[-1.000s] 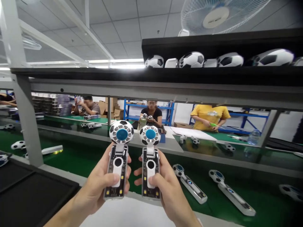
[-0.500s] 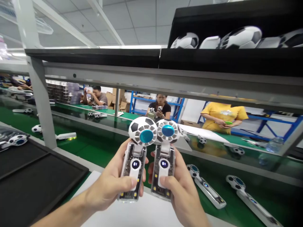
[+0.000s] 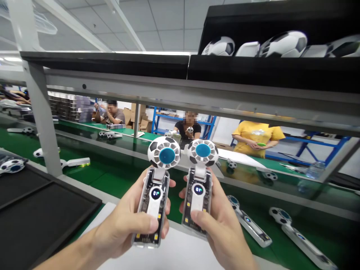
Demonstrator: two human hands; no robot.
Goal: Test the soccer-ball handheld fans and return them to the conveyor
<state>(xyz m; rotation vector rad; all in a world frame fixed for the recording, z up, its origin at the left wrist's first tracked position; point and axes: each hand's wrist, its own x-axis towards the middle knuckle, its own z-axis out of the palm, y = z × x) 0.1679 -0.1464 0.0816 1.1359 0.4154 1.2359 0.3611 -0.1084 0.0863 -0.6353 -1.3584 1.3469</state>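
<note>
I hold two hand-held fans upright side by side, each with a football-patterned head, a blue hub and a clear handle. My left hand [image 3: 128,227] is wrapped round the left fan [image 3: 153,198], thumb on its white button strip. My right hand [image 3: 222,230] grips the right fan [image 3: 198,195] the same way. Both small round displays are lit. The two fan heads almost touch.
A green conveyor belt [image 3: 112,176] runs across in front, carrying more fans [image 3: 249,223], [image 3: 300,236]. A black tray [image 3: 42,210] lies at the left, a white sheet [image 3: 180,255] under my hands. A grey post [image 3: 42,127] stands left. Overhead a black shelf [image 3: 270,71] holds fans. Other people sit beyond.
The displays on both fans have lit up since the earliest frame. My view shifted left and closer, and the two fans came nearer together, then spread slightly.
</note>
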